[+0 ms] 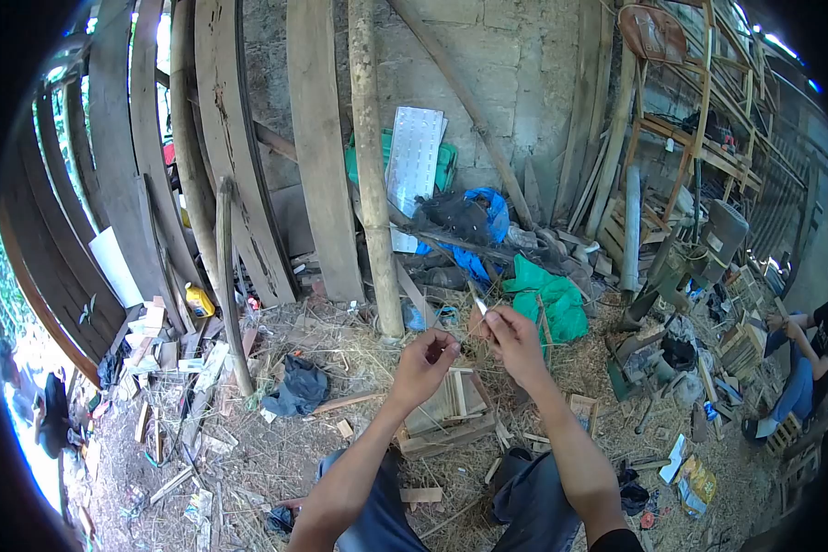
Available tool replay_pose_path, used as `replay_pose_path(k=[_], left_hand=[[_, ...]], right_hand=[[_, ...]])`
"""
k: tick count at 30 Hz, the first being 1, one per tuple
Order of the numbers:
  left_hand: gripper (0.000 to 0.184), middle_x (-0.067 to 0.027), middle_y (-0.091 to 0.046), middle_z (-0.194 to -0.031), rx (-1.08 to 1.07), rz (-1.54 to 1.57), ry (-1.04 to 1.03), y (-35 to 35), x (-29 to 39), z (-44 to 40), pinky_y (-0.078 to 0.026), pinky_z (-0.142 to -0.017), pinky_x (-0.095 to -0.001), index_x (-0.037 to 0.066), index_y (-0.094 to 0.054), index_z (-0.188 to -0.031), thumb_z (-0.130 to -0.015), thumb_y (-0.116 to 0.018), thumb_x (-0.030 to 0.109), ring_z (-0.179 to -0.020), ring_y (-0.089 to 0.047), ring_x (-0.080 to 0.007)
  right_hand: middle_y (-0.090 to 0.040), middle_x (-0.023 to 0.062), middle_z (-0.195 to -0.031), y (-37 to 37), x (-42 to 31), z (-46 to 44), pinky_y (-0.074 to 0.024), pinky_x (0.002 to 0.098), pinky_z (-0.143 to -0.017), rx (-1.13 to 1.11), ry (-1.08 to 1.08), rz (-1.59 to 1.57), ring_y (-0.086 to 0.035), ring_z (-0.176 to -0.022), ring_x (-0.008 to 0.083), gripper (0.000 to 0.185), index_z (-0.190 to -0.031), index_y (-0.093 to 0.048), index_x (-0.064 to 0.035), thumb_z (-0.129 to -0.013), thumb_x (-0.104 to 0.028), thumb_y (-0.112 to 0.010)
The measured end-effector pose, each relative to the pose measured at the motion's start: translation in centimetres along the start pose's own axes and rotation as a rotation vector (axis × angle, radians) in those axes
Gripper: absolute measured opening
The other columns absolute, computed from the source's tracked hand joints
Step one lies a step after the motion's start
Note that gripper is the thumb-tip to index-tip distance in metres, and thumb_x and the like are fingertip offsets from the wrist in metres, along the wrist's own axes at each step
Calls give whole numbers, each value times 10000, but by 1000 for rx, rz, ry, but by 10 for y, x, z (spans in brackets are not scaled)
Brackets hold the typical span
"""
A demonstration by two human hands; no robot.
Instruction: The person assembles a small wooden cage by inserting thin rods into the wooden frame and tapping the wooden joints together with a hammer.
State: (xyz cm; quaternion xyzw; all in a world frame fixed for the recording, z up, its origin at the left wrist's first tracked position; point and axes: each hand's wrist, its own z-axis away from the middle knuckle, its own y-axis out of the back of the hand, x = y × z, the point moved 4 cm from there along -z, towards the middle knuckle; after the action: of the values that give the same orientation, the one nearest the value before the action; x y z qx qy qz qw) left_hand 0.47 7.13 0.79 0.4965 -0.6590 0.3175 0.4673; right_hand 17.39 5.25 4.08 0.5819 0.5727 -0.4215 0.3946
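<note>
My right hand (513,339) is closed round a small, thin white object (480,304) that sticks up from its fingers, its tip pointing up and left. To its left, my left hand (426,368) has its fingertips pinched together; whatever they hold, if anything, is too small to make out. The two hands are a short way apart, in front of my knees. Below them a small wooden crate (446,432) rests on the straw-covered ground between my legs.
Wooden planks (327,156) and a pole (370,175) stand ahead. Beyond are a green cloth (547,299) and a blue tarp (497,213). A yellow bottle (198,300) is at left, black plastic (301,386) nearer. Another person (796,377) sits at far right.
</note>
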Motion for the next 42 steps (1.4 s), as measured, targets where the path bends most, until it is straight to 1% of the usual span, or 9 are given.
replay_pose_path(k=[3,7,11,13,17,19,27,36,42], left_hand=[[133,-12,-563,-661,4,-158,-78,-1,8,4,-394,-529,-239,-10,-597,-898,-894,-620,121,-573,-480,-65],[101,-51,-583,-656,49,-314,-157,-5,12,7,-415,-536,-259,-14,-591,-899,-882,-612,83,-564,-505,-92],[93,-49,-579,-662,3,-368,-124,-5,24,7,-425,-559,-267,-12,-580,-874,-887,-598,78,-586,-509,-99],[90,-55,-578,-666,-56,-378,-159,-10,31,10,-428,-561,-270,-14,-576,-860,-885,-591,71,-591,-515,-106],[82,-66,-567,-671,-258,-482,-301,-19,29,19,-432,-567,-273,-19,-557,-845,-877,-580,53,-611,-531,-118],[71,-74,-559,-648,-177,-418,-274,-18,27,15,-431,-552,-273,-23,-560,-855,-869,-579,44,-586,-535,-119],[88,-86,-577,-644,88,-345,-133,-7,16,4,-435,-533,-267,-22,-567,-843,-838,-621,46,-567,-549,-108],[100,-67,-557,-628,-89,-446,-219,-10,26,11,-421,-517,-279,-8,-566,-813,-852,-612,72,-527,-503,-120],[111,-117,-529,-630,29,-356,-245,-5,33,11,-410,-517,-329,-19,-542,-821,-850,-610,63,-528,-506,-203]], right_hand=[[-553,-16,-721,9,0,1,-322,196,-470,73,-56,-69,-419,-545,30,228,-1017,-640,-15,-970,-198,-513],[-602,2,-766,-11,7,7,-395,194,-533,-157,-125,160,-505,-637,47,207,-1002,-642,-22,-960,-193,-534],[-603,8,-740,-7,5,5,-280,191,-421,-192,-171,13,-422,-496,36,184,-982,-628,-9,-960,-170,-542],[-605,4,-767,17,-5,2,-324,191,-454,27,-251,-204,-446,-533,47,200,-967,-651,-8,-942,-192,-579],[-557,-22,-725,62,-7,-10,-255,188,-403,249,-145,-431,-374,-468,29,236,-1022,-627,-3,-943,-221,-581],[-544,-31,-729,65,2,-11,-256,190,-400,248,-178,-493,-365,-462,25,246,-1069,-614,-23,-943,-232,-583],[-554,2,-718,-19,-7,14,-286,186,-443,-208,-238,-158,-400,-516,34,247,-1122,-596,9,-946,-162,-569],[-580,7,-730,0,-2,3,-308,186,-459,-118,-232,-123,-403,-521,34,229,-1062,-642,25,-957,-160,-557],[-592,1,-745,-21,2,13,-305,191,-461,-224,-230,-16,-394,-524,34,230,-1078,-644,10,-954,-168,-565]])
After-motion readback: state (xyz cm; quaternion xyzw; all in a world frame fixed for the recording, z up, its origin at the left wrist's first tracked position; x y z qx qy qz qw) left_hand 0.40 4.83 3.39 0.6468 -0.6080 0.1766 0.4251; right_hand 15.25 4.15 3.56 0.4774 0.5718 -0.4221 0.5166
